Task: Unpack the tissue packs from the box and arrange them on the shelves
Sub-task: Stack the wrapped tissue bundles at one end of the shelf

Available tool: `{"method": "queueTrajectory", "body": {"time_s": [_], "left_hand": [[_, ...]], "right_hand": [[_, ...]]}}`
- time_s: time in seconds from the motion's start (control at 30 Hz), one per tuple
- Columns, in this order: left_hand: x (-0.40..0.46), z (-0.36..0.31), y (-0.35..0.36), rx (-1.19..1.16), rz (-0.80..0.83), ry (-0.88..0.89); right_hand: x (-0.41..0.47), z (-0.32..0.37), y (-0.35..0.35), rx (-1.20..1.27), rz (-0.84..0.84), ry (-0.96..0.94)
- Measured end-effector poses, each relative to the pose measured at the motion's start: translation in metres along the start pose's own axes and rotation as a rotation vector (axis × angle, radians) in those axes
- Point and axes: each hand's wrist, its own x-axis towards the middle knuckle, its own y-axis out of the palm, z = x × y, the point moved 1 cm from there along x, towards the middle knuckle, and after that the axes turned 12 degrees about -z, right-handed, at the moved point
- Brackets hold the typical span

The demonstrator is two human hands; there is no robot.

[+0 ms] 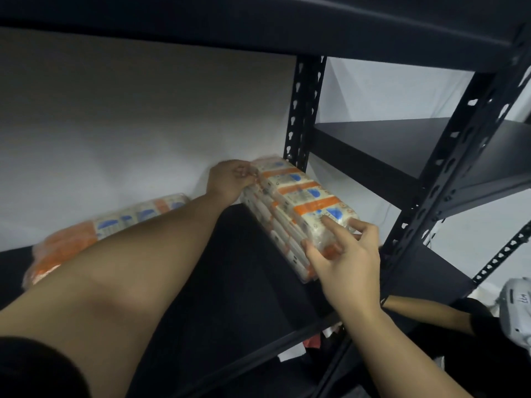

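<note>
A plastic-wrapped tissue pack (298, 202), white with orange bands and blue marks, lies on the black shelf (230, 268) against the right rear upright. My left hand (230, 179) grips its far end near the white wall. My right hand (344, 259) holds its near end, fingers spread over the top and front. A second tissue pack (94, 234) of the same kind lies at the shelf's left along the wall, partly hidden behind my left forearm. The box is out of view.
Black perforated uprights (457, 156) stand at the right front and rear (304, 110). A neighbouring shelf (402, 145) sits higher on the right. Another person's arm (425, 311) and a white device (517, 305) show low at the right. A shelf board spans overhead.
</note>
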Motion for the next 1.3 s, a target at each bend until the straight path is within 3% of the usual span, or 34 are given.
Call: {"method": "queueTrajectory", "body": {"time_s": [0.2,0.5,0.67,0.8,0.93,1.13,1.3], "left_hand": [[-0.009,-0.005,0.002,0.14,-0.122,0.024],[-0.032,-0.012,-0.02,0.276,0.092,0.026],[-0.062,-0.01,-0.052,0.384,0.177,0.057],[-0.096,-0.02,-0.095,0.414,0.168,0.101],[-0.129,-0.031,-0.152,0.481,0.169,0.154],[-0.179,-0.028,-0.262,0.737,0.227,0.128],[-0.231,-0.022,-0.353,0.841,0.266,0.026]], "right_hand": [[0.006,-0.002,0.0,-0.013,0.028,0.006],[0.008,0.001,-0.01,-0.032,0.089,0.028],[-0.014,0.011,-0.022,-0.275,0.017,-0.15],[-0.039,0.026,-0.023,-0.276,-0.002,-0.305],[-0.067,0.047,-0.006,-0.166,0.139,-0.4],[-0.109,0.08,0.035,-0.124,0.659,-0.372],[-0.136,0.093,0.06,-0.243,0.79,-0.385]]}}
